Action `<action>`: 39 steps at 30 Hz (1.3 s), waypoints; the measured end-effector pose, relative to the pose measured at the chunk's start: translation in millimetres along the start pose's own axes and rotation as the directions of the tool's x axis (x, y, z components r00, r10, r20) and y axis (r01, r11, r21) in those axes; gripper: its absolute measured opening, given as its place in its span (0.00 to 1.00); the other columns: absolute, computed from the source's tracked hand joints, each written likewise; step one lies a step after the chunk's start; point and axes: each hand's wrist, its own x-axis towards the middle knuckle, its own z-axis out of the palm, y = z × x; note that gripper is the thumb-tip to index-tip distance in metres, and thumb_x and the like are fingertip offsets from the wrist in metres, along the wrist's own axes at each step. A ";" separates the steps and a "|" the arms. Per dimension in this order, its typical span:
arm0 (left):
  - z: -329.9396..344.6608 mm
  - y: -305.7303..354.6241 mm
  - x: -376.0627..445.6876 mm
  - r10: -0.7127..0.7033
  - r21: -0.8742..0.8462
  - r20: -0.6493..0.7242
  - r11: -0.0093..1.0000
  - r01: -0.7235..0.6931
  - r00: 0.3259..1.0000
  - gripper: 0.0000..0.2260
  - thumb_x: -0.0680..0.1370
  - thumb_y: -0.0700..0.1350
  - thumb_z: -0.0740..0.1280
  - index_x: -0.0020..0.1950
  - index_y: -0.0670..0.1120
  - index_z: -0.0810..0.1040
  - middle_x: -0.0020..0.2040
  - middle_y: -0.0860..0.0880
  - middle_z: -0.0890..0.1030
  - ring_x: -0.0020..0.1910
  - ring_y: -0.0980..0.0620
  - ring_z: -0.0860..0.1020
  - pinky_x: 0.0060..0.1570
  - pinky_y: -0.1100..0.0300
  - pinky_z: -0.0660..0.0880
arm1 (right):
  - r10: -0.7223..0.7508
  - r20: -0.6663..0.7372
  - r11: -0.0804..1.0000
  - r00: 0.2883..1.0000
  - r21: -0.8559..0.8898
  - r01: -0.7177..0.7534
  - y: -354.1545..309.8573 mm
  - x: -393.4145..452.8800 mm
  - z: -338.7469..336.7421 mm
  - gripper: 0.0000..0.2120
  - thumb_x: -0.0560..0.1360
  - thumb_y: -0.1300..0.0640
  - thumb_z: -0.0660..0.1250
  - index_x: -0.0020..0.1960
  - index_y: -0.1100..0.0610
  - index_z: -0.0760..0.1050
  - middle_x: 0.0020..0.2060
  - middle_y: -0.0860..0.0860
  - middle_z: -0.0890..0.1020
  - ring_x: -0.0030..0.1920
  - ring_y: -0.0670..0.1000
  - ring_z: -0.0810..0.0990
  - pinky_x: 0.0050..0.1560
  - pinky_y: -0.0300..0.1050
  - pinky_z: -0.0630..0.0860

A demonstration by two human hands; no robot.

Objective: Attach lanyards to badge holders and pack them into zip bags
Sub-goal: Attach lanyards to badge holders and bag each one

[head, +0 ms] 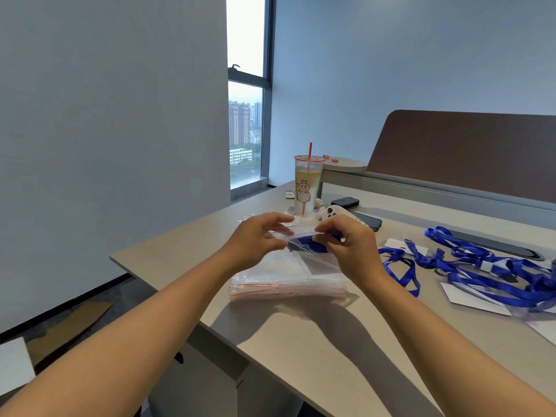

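Clear zip bag with bundled blue lanyard inside, atop bag stack

One view only, head-worn, wide-angle. Looks forward and slightly down from above the person's forearms, which enter from the bottom corners. Faces the far corner of the room: narrow window near centre, walls either side. Desk runs diagonally from lower right toward the window. Both hands sit close, mid-frame; the brown desk divider stands farther off at right. Floor visible lower left. Edges bend from lens distortion.
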 end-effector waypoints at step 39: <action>-36.9 26.6 20.2 -0.097 -0.291 -0.265 0.957 0.016 0.959 0.14 0.74 0.37 0.66 0.59 0.40 0.73 0.50 0.46 0.74 0.45 0.48 0.77 0.47 0.60 0.75 | 0.102 0.054 0.956 0.993 -0.282 -0.083 -15.7 29.9 -18.1 0.15 0.73 0.53 0.66 0.57 0.58 0.74 0.50 0.56 0.82 0.52 0.54 0.77 0.62 0.53 0.70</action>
